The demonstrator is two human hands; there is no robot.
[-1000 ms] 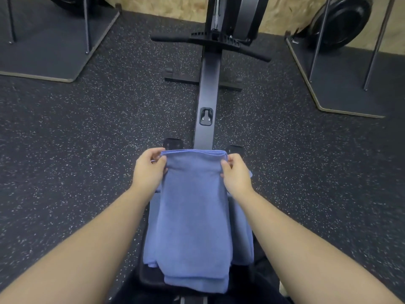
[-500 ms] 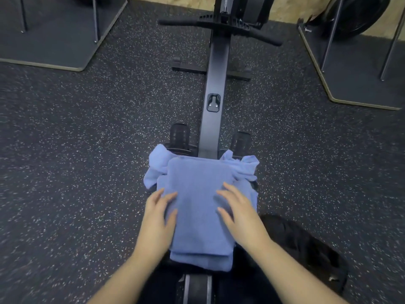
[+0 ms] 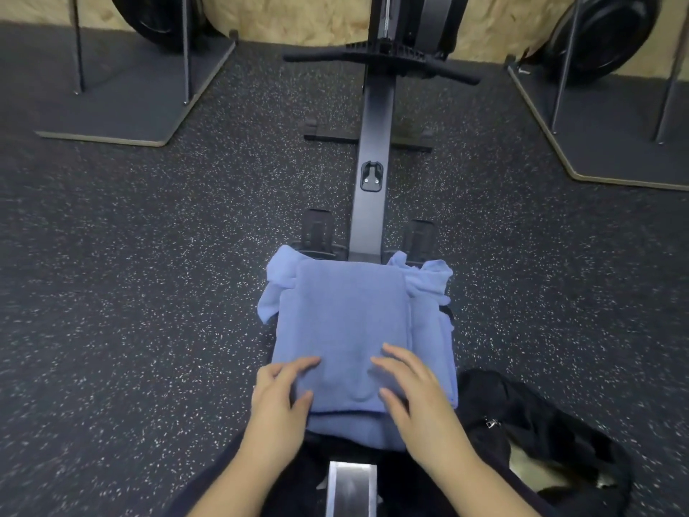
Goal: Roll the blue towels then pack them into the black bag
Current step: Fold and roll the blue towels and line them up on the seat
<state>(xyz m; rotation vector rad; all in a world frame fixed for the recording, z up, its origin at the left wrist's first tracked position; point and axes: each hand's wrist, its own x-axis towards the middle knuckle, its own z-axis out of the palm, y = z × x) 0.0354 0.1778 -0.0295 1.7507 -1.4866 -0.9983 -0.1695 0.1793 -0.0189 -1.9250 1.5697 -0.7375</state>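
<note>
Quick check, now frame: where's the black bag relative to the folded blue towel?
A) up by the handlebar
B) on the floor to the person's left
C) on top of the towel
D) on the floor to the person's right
D: the black bag lies on the floor just right of the folded blue towel, beside the right hand.

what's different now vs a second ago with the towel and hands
A second ago both hands pinched the folded blue towel by its far corners, held up. They let go, and it now lies flat on the towel pile. The left hand and right hand drew back to its near end and rest flat there, fingers straight. The rowing machine rail is unchanged.
</note>
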